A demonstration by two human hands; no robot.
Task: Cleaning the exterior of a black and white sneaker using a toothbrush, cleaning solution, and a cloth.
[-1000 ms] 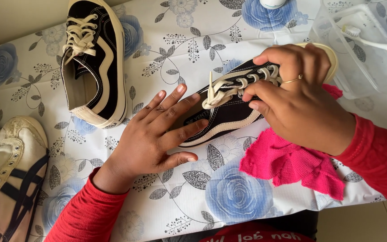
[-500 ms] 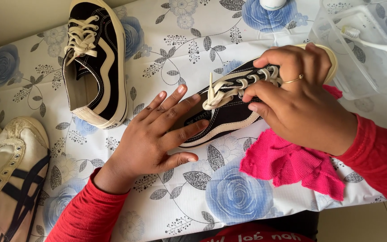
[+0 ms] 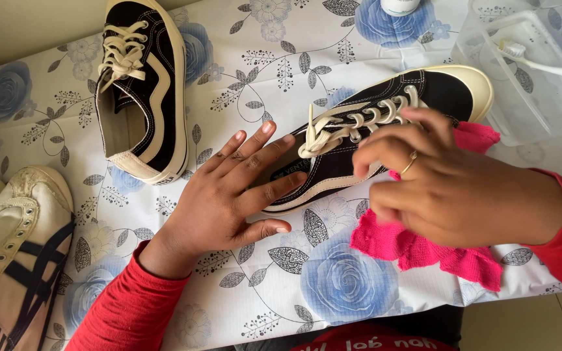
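Observation:
A black sneaker (image 3: 447, 91) with a cream toe and cream laces lies on its side on the floral table cover (image 3: 333, 286). My left hand (image 3: 229, 195) rests flat on its heel end, fingers spread. My right hand (image 3: 450, 188), slightly blurred and wearing a ring, hovers with loosely bent fingers over the shoe's middle and a pink cloth (image 3: 424, 253). Nothing shows in its fingers. The cloth lies partly under the shoe and under this hand. Both my sleeves are red.
The matching black sneaker (image 3: 144, 97) lies at the upper left. A worn cream sneaker with dark stripes (image 3: 14, 253) sits at the left edge. A clear plastic tub (image 3: 528, 97) holding a toothbrush (image 3: 541, 64) stands at the upper right, with a white bottle (image 3: 399, 5) at the top.
My right hand has lifted off the sneaker's laces and moved down and right, over the pink cloth. The shoe's toe is now uncovered. My left hand stays on the heel.

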